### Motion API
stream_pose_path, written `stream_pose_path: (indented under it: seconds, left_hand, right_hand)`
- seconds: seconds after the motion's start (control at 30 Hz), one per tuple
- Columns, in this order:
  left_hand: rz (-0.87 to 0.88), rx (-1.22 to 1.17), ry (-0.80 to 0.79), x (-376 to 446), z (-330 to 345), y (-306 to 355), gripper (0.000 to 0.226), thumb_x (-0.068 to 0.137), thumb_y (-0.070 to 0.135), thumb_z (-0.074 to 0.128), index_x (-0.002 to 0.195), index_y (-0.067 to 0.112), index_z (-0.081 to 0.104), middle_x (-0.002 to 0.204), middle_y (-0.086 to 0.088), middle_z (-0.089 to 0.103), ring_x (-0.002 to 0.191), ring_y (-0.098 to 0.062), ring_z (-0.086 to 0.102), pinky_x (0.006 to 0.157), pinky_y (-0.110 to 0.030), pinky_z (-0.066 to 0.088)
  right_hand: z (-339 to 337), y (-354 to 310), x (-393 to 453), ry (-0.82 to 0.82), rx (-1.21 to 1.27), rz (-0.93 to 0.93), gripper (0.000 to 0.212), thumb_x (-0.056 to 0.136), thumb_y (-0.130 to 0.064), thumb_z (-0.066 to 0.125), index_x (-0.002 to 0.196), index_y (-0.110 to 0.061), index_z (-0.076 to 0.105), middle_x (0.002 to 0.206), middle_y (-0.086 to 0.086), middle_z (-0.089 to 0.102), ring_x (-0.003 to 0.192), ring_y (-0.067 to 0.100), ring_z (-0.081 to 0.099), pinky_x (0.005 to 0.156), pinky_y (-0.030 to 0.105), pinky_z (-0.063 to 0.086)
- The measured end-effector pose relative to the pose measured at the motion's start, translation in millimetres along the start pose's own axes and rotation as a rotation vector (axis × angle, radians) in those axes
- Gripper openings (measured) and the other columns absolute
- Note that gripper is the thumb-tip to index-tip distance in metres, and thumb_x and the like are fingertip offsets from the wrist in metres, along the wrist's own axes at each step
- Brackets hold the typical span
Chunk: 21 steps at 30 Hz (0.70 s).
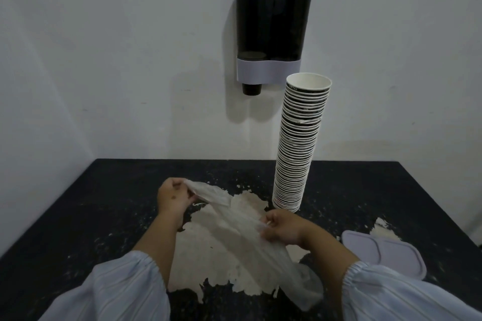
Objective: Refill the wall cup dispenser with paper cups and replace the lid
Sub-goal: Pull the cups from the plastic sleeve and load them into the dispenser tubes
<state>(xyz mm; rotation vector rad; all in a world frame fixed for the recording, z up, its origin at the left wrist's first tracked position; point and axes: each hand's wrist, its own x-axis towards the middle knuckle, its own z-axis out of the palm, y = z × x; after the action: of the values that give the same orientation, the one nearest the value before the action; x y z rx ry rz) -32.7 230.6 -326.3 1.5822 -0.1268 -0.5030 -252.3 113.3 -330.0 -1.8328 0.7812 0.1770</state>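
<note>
A dark two-tube cup dispenser (pixel 272 28) with a pale lilac band hangs on the white wall, one dark cup (pixel 251 88) poking out of its left outlet. A tall leaning stack of paper cups (pixel 297 143) stands on the black table below it. The lilac lid (pixel 383 253) lies flat on the table at the right. A clear plastic sleeve (pixel 242 227) is stretched between my hands: my left hand (pixel 173 197) pinches its far end, my right hand (pixel 283 228) grips it near the middle, and the rest droops toward me.
The black table (pixel 91 216) has worn pale patches (pixel 208 250) in the middle and near the lid. Its top meets the white wall at the back. My pale blue sleeves (pixel 117 292) fill the lower corners.
</note>
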Motion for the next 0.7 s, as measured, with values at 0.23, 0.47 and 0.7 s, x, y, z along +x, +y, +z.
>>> stream_pose_path:
  seconds: [0.23,0.47,0.7]
  left_hand:
    - [-0.084,-0.019,-0.297,-17.0,5.3,4.8,0.012,0.095,0.007,0.045,0.091,0.002,0.056,0.092,-0.018,0.067,0.078,-0.025,0.069,0.057,-0.028,0.058]
    - [0.105,0.28,-0.301,-19.3,8.7,0.5,0.028,0.086,0.01,0.055,0.111,0.02,0.047,0.113,-0.006,0.055,0.093,-0.017,0.058,0.066,-0.022,0.048]
    - [0.819,1.089,-0.501,-36.0,27.0,8.5,0.044,0.066,0.054,0.071,0.102,0.032,0.06,0.106,0.009,0.049,0.103,-0.012,0.045,0.086,-0.032,0.036]
  right_hand:
    - [14.4,-23.3,6.3,-0.007,0.198,-0.003,0.047,0.079,-0.035,0.069,0.12,-0.018,0.054,0.119,0.005,0.058,0.109,0.023,0.057,0.096,0.039,0.048]
    - [20.5,-27.4,16.5,0.2,0.269,-0.064,0.032,0.085,-0.023,0.064,0.107,-0.001,0.058,0.11,0.02,0.063,0.099,0.033,0.063,0.091,0.044,0.052]
    - [21.0,-30.3,15.5,0.221,0.258,-0.154,0.025,0.084,-0.025,0.063,0.103,-0.009,0.061,0.103,0.012,0.065,0.094,0.025,0.064,0.078,0.037,0.053]
